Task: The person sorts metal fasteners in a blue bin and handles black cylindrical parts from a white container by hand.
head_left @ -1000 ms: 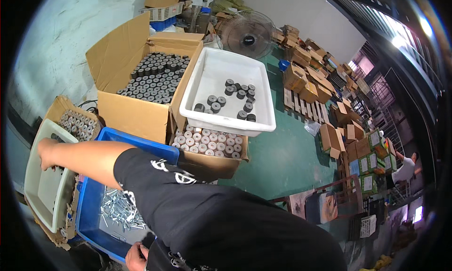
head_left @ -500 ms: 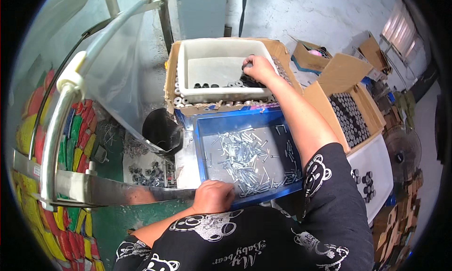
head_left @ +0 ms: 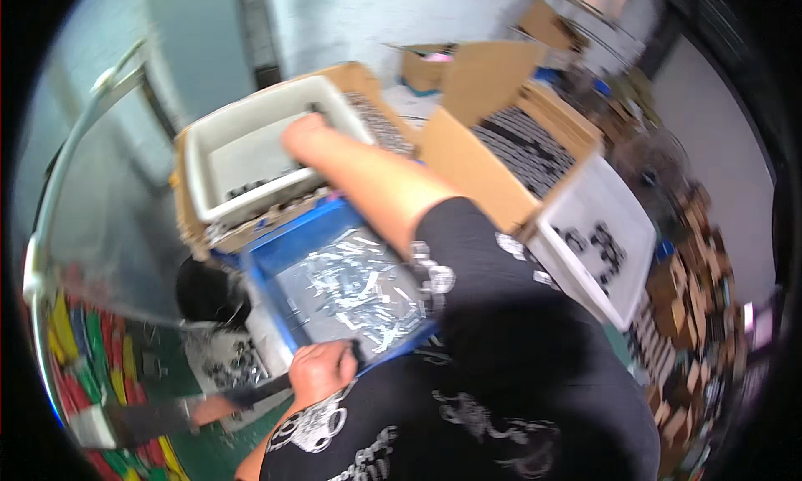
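Note:
My right hand [head_left: 305, 134] reaches far into a white plastic bin [head_left: 209, 159] that sits in a cardboard box; a few dark round parts lie at the bin's bottom. Its fingers are blurred and partly hidden by the bin. My left hand [head_left: 322, 372] is curled into a fist at the near rim of a blue tray [head_left: 276, 247] filled with small shiny metal pieces [head_left: 359, 289]. The tray lies just in front of the white bin, under my right arm.
An open cardboard box of dark round parts [head_left: 522, 142] and a second white bin [head_left: 618, 222] stand to the right. A black bucket [head_left: 200, 293] and a low tray of dark parts [head_left: 238, 368] are on the left, beside a metal frame [head_left: 50, 230]. A dark-sleeved arm [head_left: 159, 414] is low left.
The view has swung from the boxes on the right over to the white bin and blue tray. My right hand stays in the white bin; my left hand stays at the tray's near rim.

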The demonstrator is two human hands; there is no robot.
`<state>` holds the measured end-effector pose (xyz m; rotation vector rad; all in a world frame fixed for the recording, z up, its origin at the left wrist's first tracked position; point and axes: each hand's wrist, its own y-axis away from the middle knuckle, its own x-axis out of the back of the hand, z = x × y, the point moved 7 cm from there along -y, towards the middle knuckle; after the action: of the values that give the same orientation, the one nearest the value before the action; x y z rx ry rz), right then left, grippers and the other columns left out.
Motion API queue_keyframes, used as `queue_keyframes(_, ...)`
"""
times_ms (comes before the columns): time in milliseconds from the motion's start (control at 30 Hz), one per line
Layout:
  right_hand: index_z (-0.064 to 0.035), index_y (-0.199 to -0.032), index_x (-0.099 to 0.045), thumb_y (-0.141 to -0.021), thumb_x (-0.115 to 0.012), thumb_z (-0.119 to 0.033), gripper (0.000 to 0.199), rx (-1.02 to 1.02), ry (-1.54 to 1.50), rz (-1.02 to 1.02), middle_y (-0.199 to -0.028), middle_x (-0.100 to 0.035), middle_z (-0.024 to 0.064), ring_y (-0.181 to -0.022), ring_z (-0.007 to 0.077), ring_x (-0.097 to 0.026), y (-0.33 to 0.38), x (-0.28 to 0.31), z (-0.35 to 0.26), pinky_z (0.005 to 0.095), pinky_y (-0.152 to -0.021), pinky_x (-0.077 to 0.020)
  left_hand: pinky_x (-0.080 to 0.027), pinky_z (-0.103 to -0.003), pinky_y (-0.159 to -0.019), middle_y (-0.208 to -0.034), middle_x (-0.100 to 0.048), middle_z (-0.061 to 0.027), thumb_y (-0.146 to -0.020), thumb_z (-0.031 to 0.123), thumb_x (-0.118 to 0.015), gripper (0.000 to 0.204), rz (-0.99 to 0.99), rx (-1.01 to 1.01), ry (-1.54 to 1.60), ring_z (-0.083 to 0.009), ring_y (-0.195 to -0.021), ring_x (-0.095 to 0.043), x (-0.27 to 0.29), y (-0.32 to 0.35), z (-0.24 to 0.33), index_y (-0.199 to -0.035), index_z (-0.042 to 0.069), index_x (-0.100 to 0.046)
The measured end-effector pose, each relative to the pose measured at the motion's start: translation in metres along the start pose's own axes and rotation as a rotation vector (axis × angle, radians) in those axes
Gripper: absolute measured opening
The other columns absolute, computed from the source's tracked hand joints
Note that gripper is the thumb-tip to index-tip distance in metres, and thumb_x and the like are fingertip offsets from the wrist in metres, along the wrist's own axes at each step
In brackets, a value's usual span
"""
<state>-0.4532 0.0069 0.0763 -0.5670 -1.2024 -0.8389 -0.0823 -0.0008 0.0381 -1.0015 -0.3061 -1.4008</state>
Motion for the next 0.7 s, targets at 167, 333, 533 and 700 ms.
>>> queue_keyframes(167, -0.0102, -0.109, -0.072, -0.082, -0.065, -0.015, 0.028, -0.083, -0.008, -0.068, -0.113, -0.069, 0.0078, -0.102, 0.0245, -0.067, -0.011, -0.012, 0.001, 0.0472, -0.069, -0.054, -0.047, -0.04, -0.065, -0.069, -0.065, -0.011, -0.072, 0.011, -0.065, 0.008, -0.034, 0.0, -0.028, -0.0304, -0.064, -0.062, -0.004, -0.001, 0.005, -0.078, 0.007, -0.07)
queue_keyframes(333, -0.0109, -0.109, -0.072, -0.084, -0.062, -0.014, 0.027, -0.117, -0.069, -0.096, -0.112, -0.07, 0.0064, -0.098, 0.0235, -0.068, -0.008, -0.013, 0.006, 0.046, -0.066, -0.0545, -0.047, -0.041, -0.065, -0.068, -0.065, -0.011, -0.072, 0.011, -0.065, 0.008, -0.048, 0.033, -0.084, -0.0302, -0.064, -0.062, -0.005, -0.003, 0.008, -0.077, 0.008, -0.07)
queue_keyframes(533, -0.007, -0.081, -0.072, -0.08, -0.062, -0.022, 0.018, 0.019, -0.415, 0.414, -0.086, -0.069, 0.0187, -0.081, 0.0333, -0.068, 0.058, 0.075, -0.022, 0.0462, -0.072, -0.0534, -0.049, -0.041, -0.067, -0.074, -0.067, -0.013, -0.074, 0.013, -0.066, 0.01, -0.066, -0.012, -0.028, -0.0309, -0.071, -0.065, -0.008, 0.004, -0.005, -0.081, 0.008, -0.07)
queue_keyframes(700, -0.0117, -0.097, -0.072, -0.073, -0.073, -0.026, 0.028, 0.589, -0.495, 0.199, -0.088, -0.069, 0.0123, -0.088, 0.0295, -0.067, 0.118, 0.083, -0.171, 0.044, -0.072, -0.0527, -0.049, -0.039, -0.063, -0.064, -0.059, -0.0084, -0.071, 0.009, -0.062, 0.004, 0.067, -0.101, 0.011, -0.0281, -0.063, -0.061, -0.003, 0.009, -0.01, -0.069, 0.008, -0.059)
